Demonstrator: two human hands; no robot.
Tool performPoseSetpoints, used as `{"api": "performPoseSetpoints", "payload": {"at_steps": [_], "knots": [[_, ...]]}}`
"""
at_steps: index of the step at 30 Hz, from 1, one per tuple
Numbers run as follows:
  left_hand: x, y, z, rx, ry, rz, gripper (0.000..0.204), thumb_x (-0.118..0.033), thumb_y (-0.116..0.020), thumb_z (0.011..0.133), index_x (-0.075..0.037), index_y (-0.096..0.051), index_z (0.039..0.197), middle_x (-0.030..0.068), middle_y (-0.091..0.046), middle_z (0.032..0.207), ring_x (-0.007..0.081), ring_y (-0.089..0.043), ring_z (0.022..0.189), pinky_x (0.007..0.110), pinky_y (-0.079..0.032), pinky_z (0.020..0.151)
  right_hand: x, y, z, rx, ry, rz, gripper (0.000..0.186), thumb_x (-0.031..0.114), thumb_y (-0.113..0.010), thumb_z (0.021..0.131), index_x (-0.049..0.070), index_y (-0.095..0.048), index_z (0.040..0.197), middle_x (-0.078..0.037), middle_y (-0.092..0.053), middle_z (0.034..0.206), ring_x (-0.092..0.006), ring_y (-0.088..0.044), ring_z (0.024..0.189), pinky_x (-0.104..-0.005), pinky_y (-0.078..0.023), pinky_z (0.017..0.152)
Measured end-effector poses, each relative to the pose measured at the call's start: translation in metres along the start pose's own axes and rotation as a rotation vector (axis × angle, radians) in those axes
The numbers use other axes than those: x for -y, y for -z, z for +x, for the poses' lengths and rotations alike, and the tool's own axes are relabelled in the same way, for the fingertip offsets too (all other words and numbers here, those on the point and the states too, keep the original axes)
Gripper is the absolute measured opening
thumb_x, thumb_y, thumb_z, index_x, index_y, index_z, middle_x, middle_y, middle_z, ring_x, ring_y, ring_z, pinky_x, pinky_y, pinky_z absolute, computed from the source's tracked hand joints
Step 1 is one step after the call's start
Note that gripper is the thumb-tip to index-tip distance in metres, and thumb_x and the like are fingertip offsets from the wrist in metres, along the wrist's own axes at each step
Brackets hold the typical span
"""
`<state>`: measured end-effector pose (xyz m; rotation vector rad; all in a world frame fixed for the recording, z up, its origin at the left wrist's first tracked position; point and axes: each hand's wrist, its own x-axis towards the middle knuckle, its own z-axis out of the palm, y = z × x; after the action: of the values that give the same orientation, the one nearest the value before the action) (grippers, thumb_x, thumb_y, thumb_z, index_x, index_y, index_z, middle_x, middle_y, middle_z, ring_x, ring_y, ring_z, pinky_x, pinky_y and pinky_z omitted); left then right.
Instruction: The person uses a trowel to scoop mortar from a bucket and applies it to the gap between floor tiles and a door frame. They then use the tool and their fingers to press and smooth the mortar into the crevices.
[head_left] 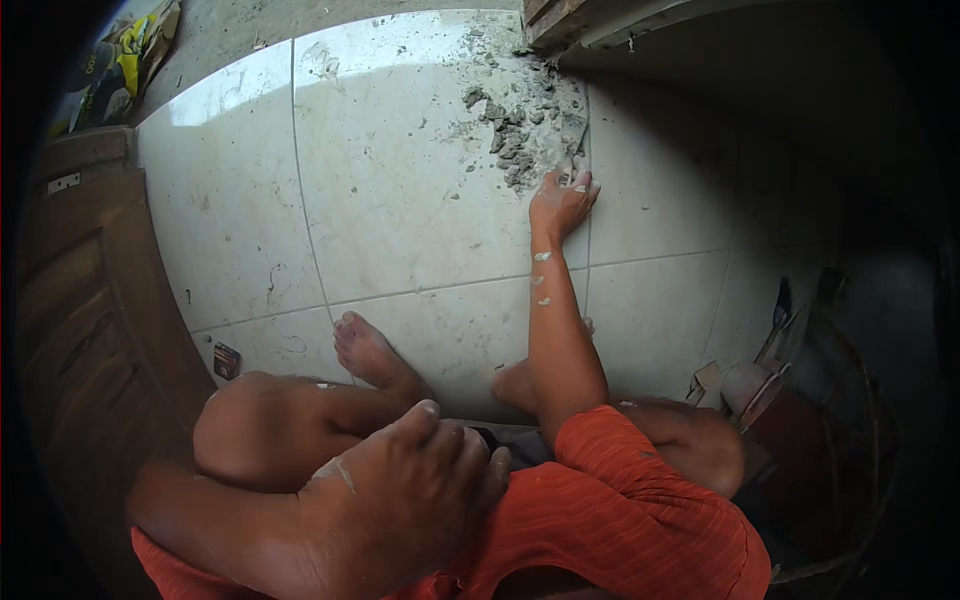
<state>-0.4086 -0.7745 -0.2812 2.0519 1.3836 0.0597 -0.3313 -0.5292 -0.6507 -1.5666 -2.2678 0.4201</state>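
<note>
My right hand (563, 205) reaches forward over the tiled floor, its fingers closed on the handle of a flat-bladed scraper (573, 132). The grey blade lies low against the tile, just right of a heap of crumbly grey mortar debris (512, 145). Pale, dried smears mark the fingers and forearm. My left hand (400, 490) is raised close in front of my chest, large in view. Its fingers are curled inward, with pale dust on the thumb and wrist. Whatever lies inside those fingers is hidden.
A brown panelled wooden door (75, 270) stands on the left. A yellow and black bag (115, 75) lies at the far left. Near my left knee is a small dark packet (227, 360). A pale container (752, 385) stands in shadow at right. A wooden frame (560, 20) borders the debris.
</note>
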Motion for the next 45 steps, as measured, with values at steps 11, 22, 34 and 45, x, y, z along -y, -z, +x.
{"api": "performPoseSetpoints", "payload": {"at_steps": [11, 22, 34, 45], "knots": [[0.036, 0.012, 0.001, 0.183, 0.142, -0.329, 0.051, -0.031, -0.05, 0.104, -0.01, -0.048, 0.151, 0.0128, -0.064, 0.131, 0.0298, -0.066, 0.116, 0.041, -0.049, 0.106, 0.054, -0.039, 0.041, 0.347, 0.479, 0.271, 0.031, 0.017, -0.078, 0.088, 0.015, -0.077, 0.119, -0.018, -0.07, 0.105, -0.0406, -0.066, 0.096, -0.0436, -0.054, 0.088], [0.267, -0.07, -0.041, -0.889, 0.762, -1.066, 0.056, -0.042, -0.056, 0.107, -0.004, -0.053, 0.148, 0.0152, -0.064, 0.138, 0.0264, -0.058, 0.129, 0.042, -0.039, 0.117, 0.079, -0.077, 0.084, 0.254, -0.145, 1.001, 0.035, 0.004, -0.071, 0.093, 0.0, -0.069, 0.127, -0.012, -0.077, 0.097, -0.0127, -0.072, 0.085, -0.0298, -0.055, 0.074], [0.435, -0.234, -0.007, -1.278, 1.405, 0.016, 0.062, -0.041, -0.055, 0.105, 0.001, -0.046, 0.151, 0.0228, -0.042, 0.158, 0.0375, -0.032, 0.151, 0.048, -0.025, 0.124, 0.091, -0.061, 0.081, 0.066, -0.145, 0.317, 0.045, 0.024, -0.081, 0.086, 0.005, -0.07, 0.125, -0.02, -0.069, 0.113, -0.0366, -0.065, 0.1, -0.0438, -0.052, 0.093], [0.427, -0.228, 0.002, -0.961, 1.607, -0.043, 0.076, -0.059, -0.044, 0.103, -0.014, -0.03, 0.163, 0.0112, -0.025, 0.17, 0.0304, -0.019, 0.158, 0.052, -0.015, 0.126, 0.141, -0.125, 0.092, -0.228, -0.413, 0.364, 0.023, 0.016, -0.081, 0.084, 0.005, -0.08, 0.104, -0.021, -0.074, 0.096, -0.0392, -0.072, 0.089, -0.0444, -0.057, 0.082]]}}
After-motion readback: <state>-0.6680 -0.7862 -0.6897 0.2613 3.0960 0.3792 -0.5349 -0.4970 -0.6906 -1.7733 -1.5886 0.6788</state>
